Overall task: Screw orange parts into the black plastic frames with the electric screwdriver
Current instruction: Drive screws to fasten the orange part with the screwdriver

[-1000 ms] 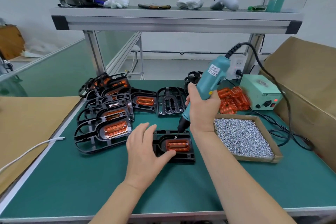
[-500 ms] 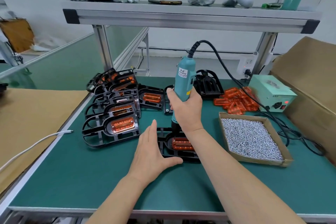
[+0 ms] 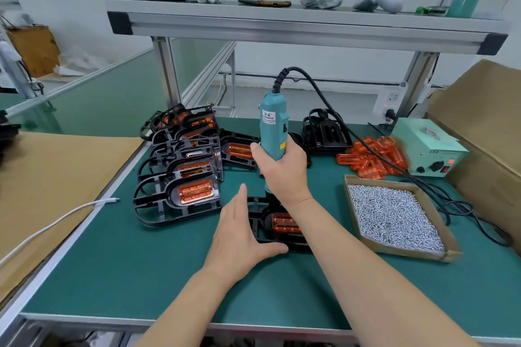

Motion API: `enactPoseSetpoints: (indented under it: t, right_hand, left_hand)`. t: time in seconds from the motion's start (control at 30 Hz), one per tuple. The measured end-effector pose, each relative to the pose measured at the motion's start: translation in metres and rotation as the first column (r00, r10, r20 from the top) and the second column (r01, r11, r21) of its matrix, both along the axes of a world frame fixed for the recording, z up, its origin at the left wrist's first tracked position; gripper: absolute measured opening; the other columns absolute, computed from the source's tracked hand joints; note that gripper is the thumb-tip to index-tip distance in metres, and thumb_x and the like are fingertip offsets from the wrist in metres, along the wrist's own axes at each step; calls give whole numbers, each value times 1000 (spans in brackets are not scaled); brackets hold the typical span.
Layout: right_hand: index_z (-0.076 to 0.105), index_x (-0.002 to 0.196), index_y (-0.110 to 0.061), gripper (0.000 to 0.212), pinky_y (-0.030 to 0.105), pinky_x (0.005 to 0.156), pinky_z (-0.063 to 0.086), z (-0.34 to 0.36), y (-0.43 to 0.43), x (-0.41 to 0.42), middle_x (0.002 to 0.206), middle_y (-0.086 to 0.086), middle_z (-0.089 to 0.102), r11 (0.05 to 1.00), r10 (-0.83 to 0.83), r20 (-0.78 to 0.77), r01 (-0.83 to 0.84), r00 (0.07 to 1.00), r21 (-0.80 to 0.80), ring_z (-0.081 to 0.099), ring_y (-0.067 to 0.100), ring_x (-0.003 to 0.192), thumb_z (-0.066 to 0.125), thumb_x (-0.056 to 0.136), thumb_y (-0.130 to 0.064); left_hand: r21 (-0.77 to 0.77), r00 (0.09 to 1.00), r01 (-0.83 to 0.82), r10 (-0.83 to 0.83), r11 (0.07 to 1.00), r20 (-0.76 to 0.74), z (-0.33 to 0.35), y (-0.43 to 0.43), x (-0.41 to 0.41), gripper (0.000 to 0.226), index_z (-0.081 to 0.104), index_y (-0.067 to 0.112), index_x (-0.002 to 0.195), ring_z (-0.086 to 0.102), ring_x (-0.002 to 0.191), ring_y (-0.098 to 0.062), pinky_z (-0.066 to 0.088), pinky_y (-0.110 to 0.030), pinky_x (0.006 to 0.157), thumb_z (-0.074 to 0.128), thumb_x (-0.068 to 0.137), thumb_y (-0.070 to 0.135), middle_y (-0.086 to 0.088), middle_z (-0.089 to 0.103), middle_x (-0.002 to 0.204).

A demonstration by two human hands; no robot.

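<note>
Two hands work on one piece at the front of the desk point(image 3: 135, 267). The right hand point(image 3: 282, 175) is wrapped round the lower barrel of the electric screwdriver point(image 3: 272, 127), which stands nearly upright with its cord point(image 3: 332, 104) arching away to the right. The bit and the screw it meets are hidden behind the wrist, so seating cannot be told. The left hand point(image 3: 242, 234) is flat, fingers straight and together and thumb spread wide. Its palm edge lies against the left end of the black frame point(image 3: 255, 203) and the thumb runs along the near edge.

The frame lies flat on the desk directly below the right hand, touching the left. Its orange part point(image 3: 284, 224) sits in the recess with the long axis running left to right. The driving axis is therefore vertical, straight down from the right hand, which is the nearer to the screw point. The left hand appears to serve only as a side stop against rotation.

Just right of the frame lies the tray of screws point(image 3: 408, 255). Behind it are loose orange parts point(image 3: 372, 160) and a power box point(image 3: 431, 149). Finished frames point(image 3: 180, 194) are stacked to the left, and empty frames point(image 3: 324, 132) lie behind the tool.
</note>
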State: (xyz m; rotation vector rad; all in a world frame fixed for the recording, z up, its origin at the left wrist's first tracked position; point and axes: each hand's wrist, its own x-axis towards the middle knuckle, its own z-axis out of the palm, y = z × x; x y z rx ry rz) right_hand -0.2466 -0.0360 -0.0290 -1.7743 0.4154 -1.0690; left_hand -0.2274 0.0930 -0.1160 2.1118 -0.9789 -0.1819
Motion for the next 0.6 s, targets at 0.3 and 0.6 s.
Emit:
enactPoseSetpoints:
  t: [0.3, 0.6]
  right_hand:
    - [54, 68, -45, 18, 34, 56, 47, -3, 2, -2, 62, -10, 53, 997, 65, 17, -66, 998, 43, 50, 16, 58, 70, 77, -43]
    - [61, 77, -37, 15, 30, 66, 51, -4, -2, -18, 69, -15, 61, 991, 102, 91, -109, 991, 76, 58, 12, 67, 76, 82, -38]
  left_hand:
    - [9, 1000, -11, 11, 1000, -2, 2, 0, -1, 140, -8, 39, 152, 12, 141, 0, 15, -20, 111, 73, 46, 81, 9, 18, 159]
    - [8, 1000, -18, 18, 1000, 4, 3, 1, -2, 143, -7, 33, 155, 12, 143, -3, 14, -19, 111, 74, 46, 80, 10, 18, 159]
